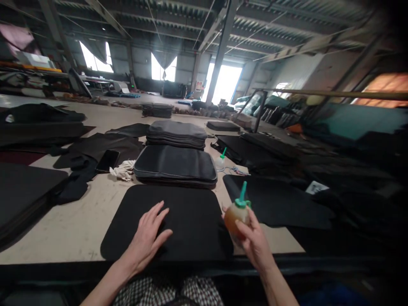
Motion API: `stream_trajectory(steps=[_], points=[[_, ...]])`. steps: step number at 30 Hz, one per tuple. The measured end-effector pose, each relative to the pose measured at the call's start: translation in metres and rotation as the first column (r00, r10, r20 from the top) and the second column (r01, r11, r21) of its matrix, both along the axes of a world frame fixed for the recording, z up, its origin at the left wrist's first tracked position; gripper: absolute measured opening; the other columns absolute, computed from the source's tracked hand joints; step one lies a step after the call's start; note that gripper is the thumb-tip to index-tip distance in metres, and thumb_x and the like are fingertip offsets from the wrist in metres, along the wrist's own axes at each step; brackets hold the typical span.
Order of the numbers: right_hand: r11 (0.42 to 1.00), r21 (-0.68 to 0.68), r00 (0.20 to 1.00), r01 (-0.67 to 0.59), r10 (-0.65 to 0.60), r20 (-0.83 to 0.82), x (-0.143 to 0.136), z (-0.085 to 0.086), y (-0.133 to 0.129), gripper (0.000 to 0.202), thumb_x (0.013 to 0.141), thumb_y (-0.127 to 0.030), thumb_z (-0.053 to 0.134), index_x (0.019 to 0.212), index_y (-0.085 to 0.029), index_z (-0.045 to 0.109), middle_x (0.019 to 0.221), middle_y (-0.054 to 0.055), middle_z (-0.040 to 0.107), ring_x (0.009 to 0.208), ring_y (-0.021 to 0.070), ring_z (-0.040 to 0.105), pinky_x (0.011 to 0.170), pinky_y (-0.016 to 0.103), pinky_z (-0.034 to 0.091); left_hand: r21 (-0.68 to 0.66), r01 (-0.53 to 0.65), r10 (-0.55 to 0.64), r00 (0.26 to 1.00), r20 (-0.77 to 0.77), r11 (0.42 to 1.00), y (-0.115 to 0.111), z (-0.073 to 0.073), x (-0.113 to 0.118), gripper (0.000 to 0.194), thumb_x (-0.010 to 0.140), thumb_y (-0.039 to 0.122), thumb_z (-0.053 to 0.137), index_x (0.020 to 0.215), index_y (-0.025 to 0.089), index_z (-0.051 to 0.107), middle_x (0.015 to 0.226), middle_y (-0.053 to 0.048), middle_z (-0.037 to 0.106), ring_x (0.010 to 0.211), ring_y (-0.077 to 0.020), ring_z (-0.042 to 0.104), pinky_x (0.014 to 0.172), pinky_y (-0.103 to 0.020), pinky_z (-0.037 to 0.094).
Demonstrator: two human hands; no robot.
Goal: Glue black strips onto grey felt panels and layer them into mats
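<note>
The step in hand looks like readying the bottle [235, 220] over the right edge of the black panel [194, 225]: the right hand [255, 241] has its fingers wrapped round it, nozzle [243, 193] up, while the left hand [149, 234], empty, fingers slightly apart, lies on or just over the panel. Dispensing would call for tipping the nozzle down. Amber liquid partly fills this bottle; the second bottle's [220, 163] contents, beside the stack [175, 163], I cannot tell.

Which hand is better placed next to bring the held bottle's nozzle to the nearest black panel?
Probably the right hand: it holds the bottle, nozzle up, near the right edge of the panel. The left hand is over the panel, holding nothing.
</note>
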State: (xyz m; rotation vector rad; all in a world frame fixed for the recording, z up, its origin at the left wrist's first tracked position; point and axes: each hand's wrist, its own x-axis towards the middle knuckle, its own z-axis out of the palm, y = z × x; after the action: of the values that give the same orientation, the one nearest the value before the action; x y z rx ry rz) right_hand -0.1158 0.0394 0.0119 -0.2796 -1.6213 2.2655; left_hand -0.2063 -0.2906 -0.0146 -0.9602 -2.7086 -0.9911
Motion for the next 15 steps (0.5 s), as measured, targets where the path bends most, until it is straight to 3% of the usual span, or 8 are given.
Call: stream_trajectory(steps=[2, 4, 8, 11, 15], points=[[0.992, -0.02, 0.992, -0.123, 0.124, 0.016, -0.003, 0.009, -0.034, 0.077, 0.076, -0.041, 0.089, 0.14, -0.027, 0.049, 0.122, 0.012, 0.068, 0.11, 0.0345, 0.067, 0.1, 0.051, 0.052, 0.193, 0.032, -0.069, 0.98, 0.184, 0.981, 0.007, 0.014, 0.012, 0.057, 0.099, 0.048, 0.054, 0.153, 0.034, 0.042, 0.167, -0.007, 0.033, 0.153, -0.0282, 0.032, 0.123, -0.055, 0.031], [0.963, -0.029, 0.964, -0.267, 0.268, 0.001, -0.01, 0.012, -0.07, 0.074, 0.076, -0.044, 0.088, 0.137, -0.026, 0.049, 0.122, 0.011, 0.067, 0.106, 0.0338, 0.068, 0.091, 0.047, 0.056, 0.377, 0.042, -0.191, 0.91, 0.367, 0.925, 0.015, 0.022, 0.023, 0.064, 0.095, 0.048, 0.061, 0.154, 0.036, 0.04, 0.165, -0.007, 0.035, 0.151, -0.0286, 0.035, 0.124, -0.053, 0.032], [0.882, -0.09, 0.887, -0.462, 0.459, -0.053, -0.021, 0.008, -0.128, 0.059, 0.082, -0.052, 0.081, 0.125, -0.024, 0.053, 0.115, 0.008, 0.066, 0.096, 0.0266, 0.065, 0.077, 0.033, 0.054, 0.691, -0.095, -0.446, 0.7, 0.558, 0.717, 0.02, 0.027, 0.038, 0.067, 0.092, 0.047, 0.068, 0.152, 0.028, 0.044, 0.157, -0.01, 0.048, 0.144, -0.0303, 0.046, 0.121, -0.049, 0.038], [0.864, -0.154, 0.877, -0.479, 0.478, -0.043, -0.024, 0.002, -0.151, 0.054, 0.083, -0.052, 0.081, 0.119, -0.023, 0.053, 0.108, 0.006, 0.066, 0.089, 0.0232, 0.063, 0.072, 0.028, 0.051, 0.769, -0.191, -0.517, 0.639, 0.57, 0.61, 0.011, 0.028, 0.041, 0.065, 0.089, 0.045, 0.072, 0.146, 0.022, 0.05, 0.152, -0.011, 0.054, 0.142, -0.031, 0.049, 0.121, -0.047, 0.037], [0.85, -0.183, 0.865, -0.495, 0.502, -0.005, -0.022, -0.002, -0.16, 0.055, 0.079, -0.049, 0.085, 0.115, -0.024, 0.053, 0.102, 0.004, 0.066, 0.084, 0.0208, 0.062, 0.071, 0.026, 0.049, 0.797, -0.217, -0.542, 0.632, 0.555, 0.564, -0.001, 0.024, 0.045, 0.062, 0.088, 0.041, 0.075, 0.142, 0.021, 0.054, 0.148, -0.011, 0.057, 0.138, -0.0303, 0.052, 0.12, -0.045, 0.038]])
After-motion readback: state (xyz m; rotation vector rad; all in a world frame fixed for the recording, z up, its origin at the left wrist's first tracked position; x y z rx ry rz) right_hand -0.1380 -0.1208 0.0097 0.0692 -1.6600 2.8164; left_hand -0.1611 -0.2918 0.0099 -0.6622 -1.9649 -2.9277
